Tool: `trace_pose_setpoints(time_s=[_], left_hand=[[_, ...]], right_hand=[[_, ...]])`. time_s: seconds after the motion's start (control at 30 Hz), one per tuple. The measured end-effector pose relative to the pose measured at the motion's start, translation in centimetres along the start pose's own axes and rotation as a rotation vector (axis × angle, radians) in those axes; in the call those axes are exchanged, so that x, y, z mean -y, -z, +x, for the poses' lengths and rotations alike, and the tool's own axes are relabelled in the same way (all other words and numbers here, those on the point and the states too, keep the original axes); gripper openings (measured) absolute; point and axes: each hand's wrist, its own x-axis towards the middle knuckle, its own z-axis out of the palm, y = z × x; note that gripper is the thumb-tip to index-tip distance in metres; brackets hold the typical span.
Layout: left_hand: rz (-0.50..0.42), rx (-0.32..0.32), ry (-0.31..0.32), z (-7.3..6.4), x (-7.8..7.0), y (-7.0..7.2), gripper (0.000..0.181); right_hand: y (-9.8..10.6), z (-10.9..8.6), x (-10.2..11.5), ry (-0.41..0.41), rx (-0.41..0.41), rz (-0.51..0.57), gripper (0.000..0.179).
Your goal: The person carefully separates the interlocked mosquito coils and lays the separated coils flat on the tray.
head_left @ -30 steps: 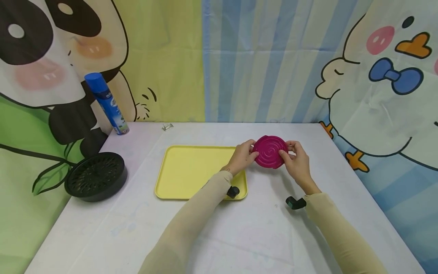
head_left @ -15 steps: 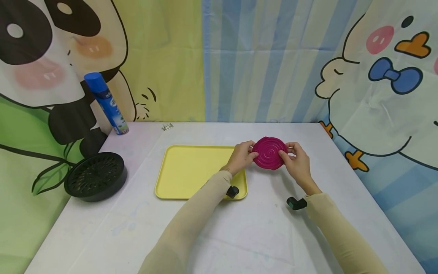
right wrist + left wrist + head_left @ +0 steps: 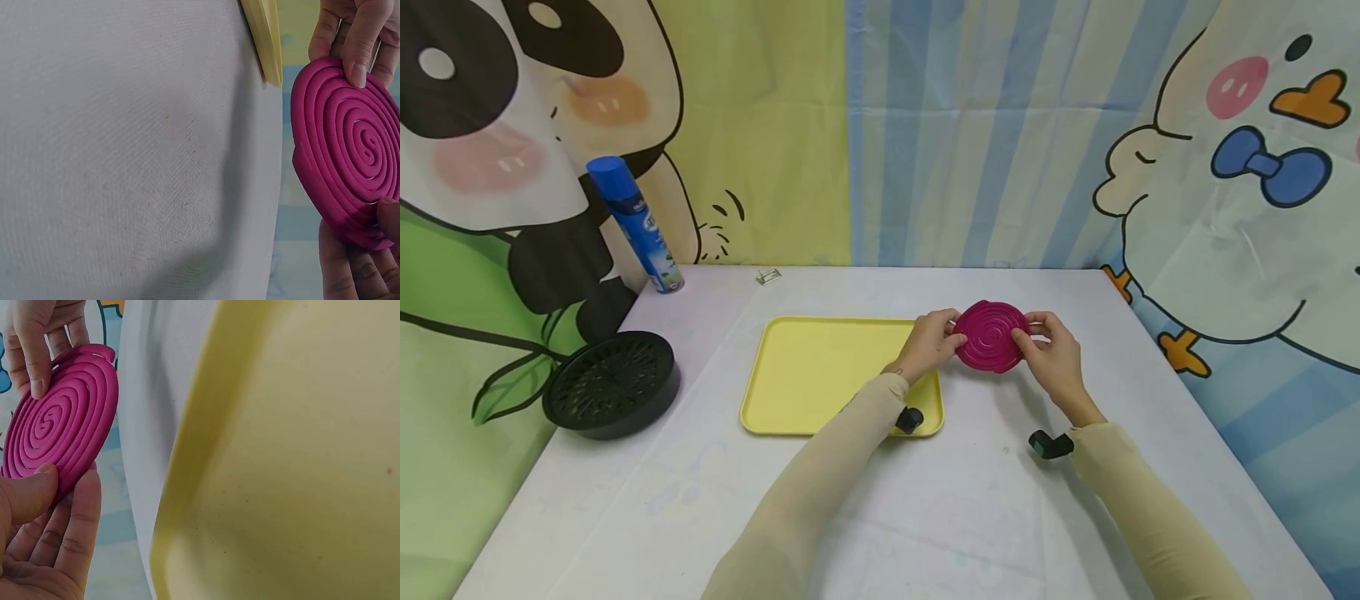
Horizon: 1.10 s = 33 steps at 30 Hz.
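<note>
White table, yellow tray lying toward its back edge, black round dish over at the left edge, blue spray can by the back left corner. Left hand and right hand are each pinching one side of a magenta spiral disc, held up above the table, just off the tray's right edge. Oh, and a tiny metal clip near the table's back edge.

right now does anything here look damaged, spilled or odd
Slightly: in the left wrist view, small dark specks dot the yellow rectangular tray, odd on an otherwise plain surface. The flat magenta spiral coil, pinched by the left hand and right hand, shows no obvious break.
</note>
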Motion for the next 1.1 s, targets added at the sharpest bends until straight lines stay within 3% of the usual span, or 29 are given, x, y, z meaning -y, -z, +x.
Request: trace_pose_setpoints(time_s=[0.33,1.1], left_hand=[[0.001,0.011,-0.009,-0.13,-0.12,-0.1,0.019],[0.004,0.018,0.01,-0.43,0.25,-0.18,0.015]], right_hand=[[0.09,0.07,-0.14,0.022,-0.043,-0.034,0.032],[0.0,-0.09,-0.27,0.002,-0.003,-0.052,0.034]])
